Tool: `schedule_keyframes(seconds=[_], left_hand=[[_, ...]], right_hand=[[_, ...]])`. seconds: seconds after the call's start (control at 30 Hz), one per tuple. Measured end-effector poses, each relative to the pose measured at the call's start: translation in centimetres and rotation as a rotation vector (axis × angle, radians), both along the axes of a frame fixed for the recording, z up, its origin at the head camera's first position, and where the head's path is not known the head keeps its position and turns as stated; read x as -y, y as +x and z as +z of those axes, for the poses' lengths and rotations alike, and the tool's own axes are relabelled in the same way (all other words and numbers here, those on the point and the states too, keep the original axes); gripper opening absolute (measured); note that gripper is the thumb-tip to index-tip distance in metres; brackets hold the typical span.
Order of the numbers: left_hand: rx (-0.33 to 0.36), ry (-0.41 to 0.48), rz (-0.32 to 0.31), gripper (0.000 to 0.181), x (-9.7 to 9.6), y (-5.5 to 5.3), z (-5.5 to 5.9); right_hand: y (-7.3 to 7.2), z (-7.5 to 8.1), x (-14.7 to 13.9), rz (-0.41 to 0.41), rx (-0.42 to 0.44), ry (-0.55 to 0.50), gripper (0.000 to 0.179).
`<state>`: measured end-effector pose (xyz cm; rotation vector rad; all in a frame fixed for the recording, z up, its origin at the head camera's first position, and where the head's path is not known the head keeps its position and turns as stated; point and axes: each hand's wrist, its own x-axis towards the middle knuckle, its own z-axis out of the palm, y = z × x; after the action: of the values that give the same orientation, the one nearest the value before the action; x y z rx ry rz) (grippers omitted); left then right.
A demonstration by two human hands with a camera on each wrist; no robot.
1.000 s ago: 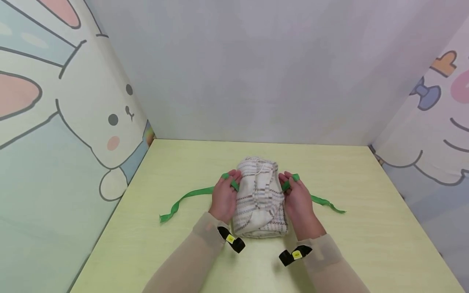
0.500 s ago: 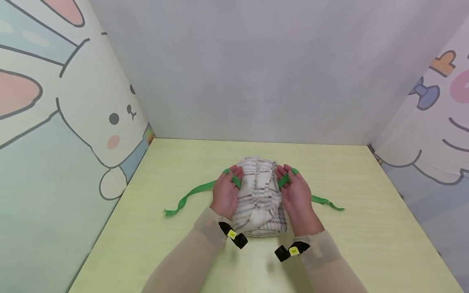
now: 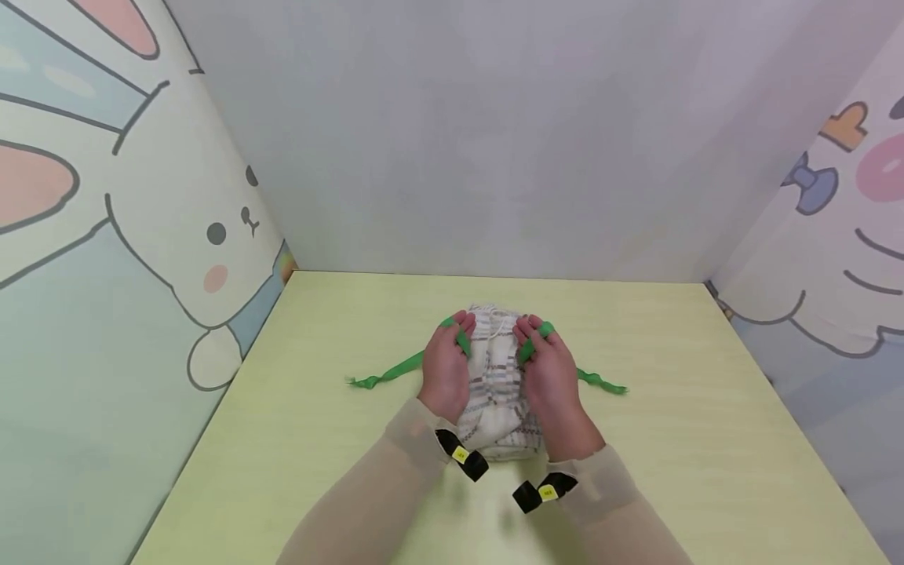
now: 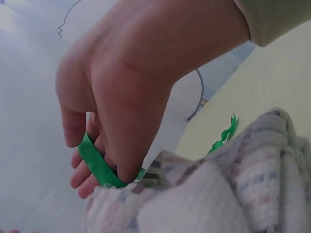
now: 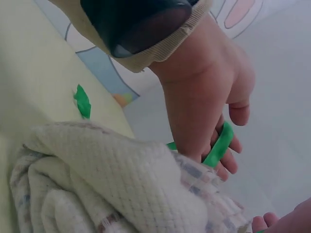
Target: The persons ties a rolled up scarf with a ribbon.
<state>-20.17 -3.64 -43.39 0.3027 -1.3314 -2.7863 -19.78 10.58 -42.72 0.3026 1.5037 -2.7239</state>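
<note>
A folded striped cloth (image 3: 494,392), white with grey and brown bands and a fringed far end, lies in the middle of the table. On its left side my left hand (image 3: 446,365) holds a green ribbon (image 3: 462,342) between thumb and fingers, palm turned up. Opposite, my right hand (image 3: 552,373) pinches the ribbon's other part (image 5: 219,145) in the same way. From each hand the ribbon runs inward to the cloth's side, where it goes out of sight. A loose tail (image 3: 384,377) trails on the table to the left, another tail (image 3: 603,382) to the right.
The pale yellow table (image 3: 353,310) meets a plain grey backdrop (image 3: 494,157) at its far edge. Cartoon-printed cloth walls stand left (image 3: 162,235) and right (image 3: 840,235). A small black camera (image 3: 472,464) sits at my left wrist, another black camera (image 3: 528,496) at my right.
Both hands have moved inward, closer together over the cloth's sides, with the ribbon still in them. The two ribbon tails have been drawn inward along the table.
</note>
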Motion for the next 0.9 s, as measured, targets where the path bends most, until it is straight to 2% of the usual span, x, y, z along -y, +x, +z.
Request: schedule_keyframes(seconds=[0.23, 0.4, 0.6, 0.9], left_hand=[[-0.04, -0.102, -0.04, 0.044, -1.0, 0.5, 0.3], [-0.066, -0.16, -0.068, 0.044, -1.5, 0.5, 0.3], [-0.08, -0.22, -0.122, 0.045, -1.9, 0.3, 0.5], [-0.088, -0.319, -0.189, 0.046, -2.6, 0.5, 0.4]], right_hand=[[0.4, -0.5, 0.8, 0.05, -0.032, 0.17, 0.054], [0.8, -0.3, 1.0, 0.098, -0.056, 0.275, 0.06], [0.8, -0.2, 1.0, 0.099, -0.137, 0.356, 0.05], [0.5, -2.1, 1.3, 0.008, -0.253, 0.793, 0.03]])
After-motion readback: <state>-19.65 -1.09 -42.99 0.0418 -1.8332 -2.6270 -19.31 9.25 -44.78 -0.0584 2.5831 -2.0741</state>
